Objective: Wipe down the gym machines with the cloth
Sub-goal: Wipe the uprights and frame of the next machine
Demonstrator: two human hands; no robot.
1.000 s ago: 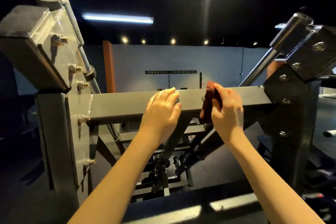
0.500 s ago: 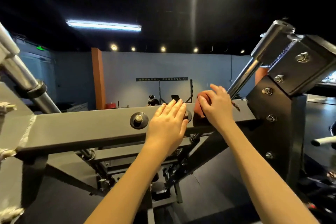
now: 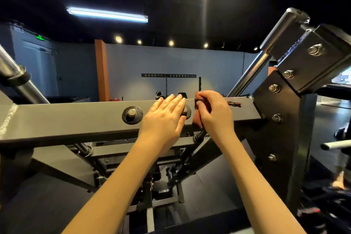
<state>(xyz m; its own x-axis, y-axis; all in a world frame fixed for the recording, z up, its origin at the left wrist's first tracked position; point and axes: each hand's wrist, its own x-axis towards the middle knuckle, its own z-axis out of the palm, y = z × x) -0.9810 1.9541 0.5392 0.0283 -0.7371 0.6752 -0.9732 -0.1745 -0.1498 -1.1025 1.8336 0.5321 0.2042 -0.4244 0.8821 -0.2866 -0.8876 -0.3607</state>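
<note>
A grey steel crossbeam [image 3: 79, 119] of a gym machine runs across the middle of the head view, with a large bolt [image 3: 132, 114] on its face. My left hand [image 3: 165, 119] lies flat on the beam, fingers together and holding nothing, and it partly covers a second bolt. Just to its right, my right hand [image 3: 214, 114] grips a dark red cloth [image 3: 197, 119] and presses it against the beam's face and top edge. Most of the cloth is hidden under my fingers.
A black bolted bracket and post [image 3: 279, 119] joins the beam at the right, with a chrome rod [image 3: 252, 74] slanting up from it. Another chrome rod [image 3: 15, 80] slants at the far left. Frame struts [image 3: 171, 167] lie below the beam. A small dark red mark [image 3: 234, 103] sits on the beam's top.
The view has moved closer over the beam, now seen more from above. My right hand with the cloth has drawn a little nearer to my left hand on the beam.
</note>
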